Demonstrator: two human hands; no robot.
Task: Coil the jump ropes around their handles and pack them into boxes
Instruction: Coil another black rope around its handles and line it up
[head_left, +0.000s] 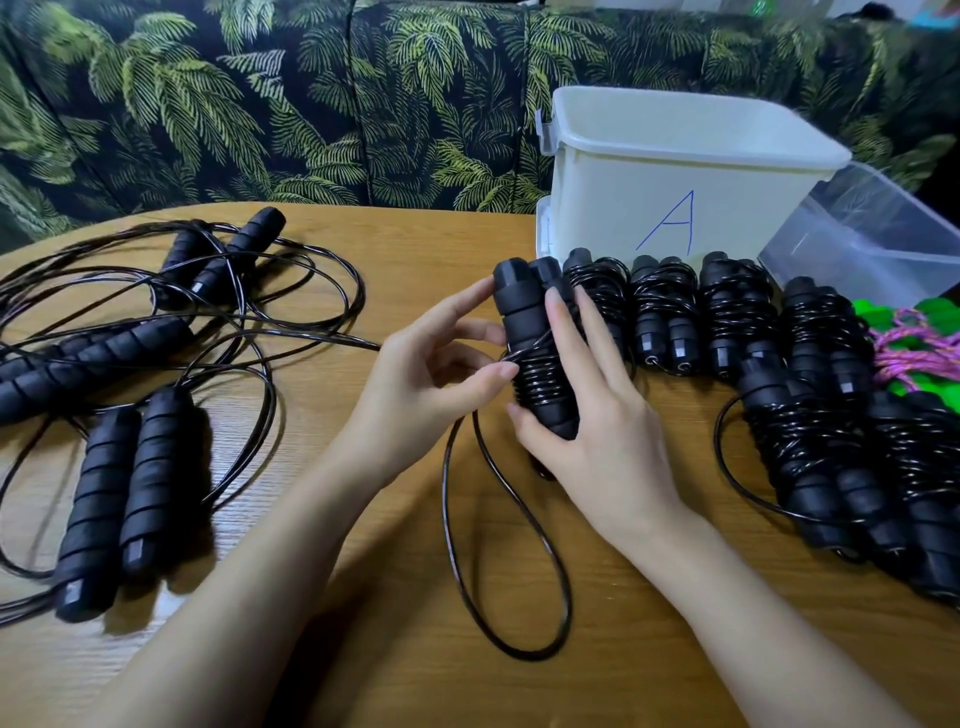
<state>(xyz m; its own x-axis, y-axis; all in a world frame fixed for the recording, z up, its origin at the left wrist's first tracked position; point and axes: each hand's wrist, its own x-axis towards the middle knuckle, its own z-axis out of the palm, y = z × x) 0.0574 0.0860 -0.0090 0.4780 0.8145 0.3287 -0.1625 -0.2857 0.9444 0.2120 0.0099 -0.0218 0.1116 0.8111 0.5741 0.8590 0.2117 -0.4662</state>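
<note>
Left hand and right hand either side of half-wound handles

Table: wood-grain top, light brown, low satin sheen. Handles: black foam, matt, ribbed in soft rings; end caps look like harder plastic, slightly shiny. Cord: thin, black, glossy coating, highlights along each turn. White box: opaque plastic, smooth, dull gloss. Clear box: transparent plastic, smooth. Sofa: leaf-printed cloth, matt. Pink rope: braided fibre, rough-looking.
</note>
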